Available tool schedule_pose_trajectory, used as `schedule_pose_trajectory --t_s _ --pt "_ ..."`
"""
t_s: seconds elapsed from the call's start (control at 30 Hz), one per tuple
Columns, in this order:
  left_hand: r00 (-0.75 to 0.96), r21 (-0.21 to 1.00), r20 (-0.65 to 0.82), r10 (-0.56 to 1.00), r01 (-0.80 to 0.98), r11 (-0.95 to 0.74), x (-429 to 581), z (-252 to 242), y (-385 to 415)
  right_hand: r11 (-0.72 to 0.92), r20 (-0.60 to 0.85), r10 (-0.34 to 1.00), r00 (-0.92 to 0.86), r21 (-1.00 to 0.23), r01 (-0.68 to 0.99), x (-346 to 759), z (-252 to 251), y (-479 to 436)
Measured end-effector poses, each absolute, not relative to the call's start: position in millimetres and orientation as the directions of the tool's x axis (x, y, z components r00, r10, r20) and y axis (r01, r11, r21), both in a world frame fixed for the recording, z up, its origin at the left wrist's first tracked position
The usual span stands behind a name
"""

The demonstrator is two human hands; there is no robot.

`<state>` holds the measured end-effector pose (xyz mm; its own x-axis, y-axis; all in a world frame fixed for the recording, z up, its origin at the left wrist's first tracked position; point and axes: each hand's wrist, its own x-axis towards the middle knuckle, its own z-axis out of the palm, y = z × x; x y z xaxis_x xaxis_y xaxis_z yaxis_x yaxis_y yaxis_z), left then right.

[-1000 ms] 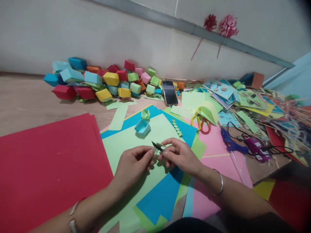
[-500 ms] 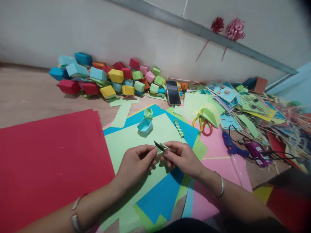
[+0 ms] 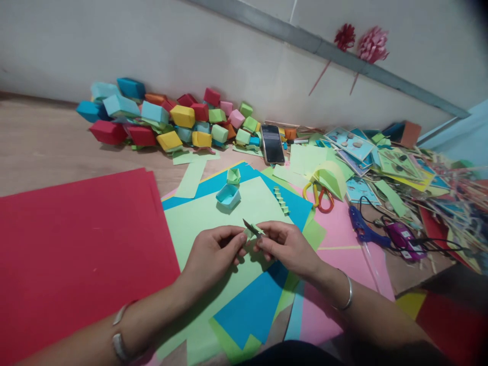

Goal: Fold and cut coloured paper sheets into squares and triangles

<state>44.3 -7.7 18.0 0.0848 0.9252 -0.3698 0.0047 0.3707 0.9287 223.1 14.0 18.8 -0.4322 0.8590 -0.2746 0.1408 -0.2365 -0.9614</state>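
My left hand (image 3: 223, 249) pinches a small folded piece of light green paper (image 3: 248, 234) between thumb and fingertips. In my right hand (image 3: 284, 248), thumb and fingers close on a small dark pointed blade (image 3: 250, 227), whose tip points up and left across the paper. The fingers hide the blade's lower end. Both hands hover above a large light green sheet (image 3: 202, 223). Beyond them stand a small light blue paper box (image 3: 228, 196) and a smaller green paper box (image 3: 233, 176). A zigzag-folded green strip (image 3: 281, 201) lies to their right.
Red sheets (image 3: 84, 264) cover the left side. Colourful paper boxes (image 3: 183, 117) pile up along the wall, beside a phone (image 3: 272, 144). On the right are scissors (image 3: 318, 196), a blue glue gun (image 3: 364, 227) with its cable, pink sheets (image 3: 339, 274) and heaped craft scraps (image 3: 450, 203).
The view has shifted very slightly. Both hands keep nearly the same place, and the green paper between them shows a little more of its face beside the blade.
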Motion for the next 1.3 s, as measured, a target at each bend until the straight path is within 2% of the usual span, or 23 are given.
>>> schedule_pose_trajectory --t_s 0.2,0.43,0.5,0.57,0.63,0.7,0.8,0.87,0.93,1.0,1.1,1.2,1.3 --pt "0.083 0.925 -0.377 0.922 -0.023 0.380 45 22 -7 -0.248 -0.259 0.863 -0.433 -0.965 0.081 222 15 14" --pt "0.088 0.917 -0.393 0.916 -0.040 0.397 44 20 -7 -0.171 -0.218 0.895 -0.388 -0.973 0.154 222 13 13" --pt "0.111 0.912 -0.389 0.915 -0.093 0.399 44 17 -9 -0.090 -0.161 0.912 -0.378 -0.976 0.199 224 12 13" --pt "0.136 0.890 -0.390 0.911 -0.197 0.411 45 13 -10 0.098 -0.020 0.927 -0.374 -0.950 0.295 226 11 11" --pt "0.148 0.850 -0.404 0.903 -0.304 0.431 45 10 -11 0.362 0.195 0.898 -0.394 -0.837 0.411 228 9 10" --pt "0.174 0.836 -0.410 0.895 -0.319 0.446 45 10 -12 0.585 0.395 0.807 -0.439 -0.632 0.507 228 6 7" --pt "0.198 0.878 -0.392 0.898 -0.211 0.430 45 13 -12 0.724 0.560 0.669 -0.490 -0.339 0.601 225 2 4" --pt "0.183 0.896 -0.383 0.906 -0.167 0.412 44 14 -11 0.739 0.598 0.632 -0.492 -0.276 0.614 223 2 3" --pt "0.161 0.905 -0.376 0.912 -0.148 0.399 44 13 -10 0.733 0.578 0.661 -0.478 -0.362 0.575 222 6 4" --pt "0.163 0.918 -0.356 0.920 -0.121 0.377 44 11 -9 0.661 0.491 0.750 -0.444 -0.558 0.501 222 13 6" --pt "0.174 0.936 -0.326 0.929 -0.078 0.343 46 12 -9 0.400 0.252 0.894 -0.370 -0.820 0.410 223 22 9" --pt "0.166 0.940 -0.334 0.928 -0.011 0.340 48 15 -10 0.125 0.003 0.947 -0.320 -0.924 0.362 222 25 12" --pt "0.147 0.934 -0.356 0.923 0.020 0.357 49 16 -11 0.001 -0.113 0.931 -0.348 -0.950 0.313 222 26 12"
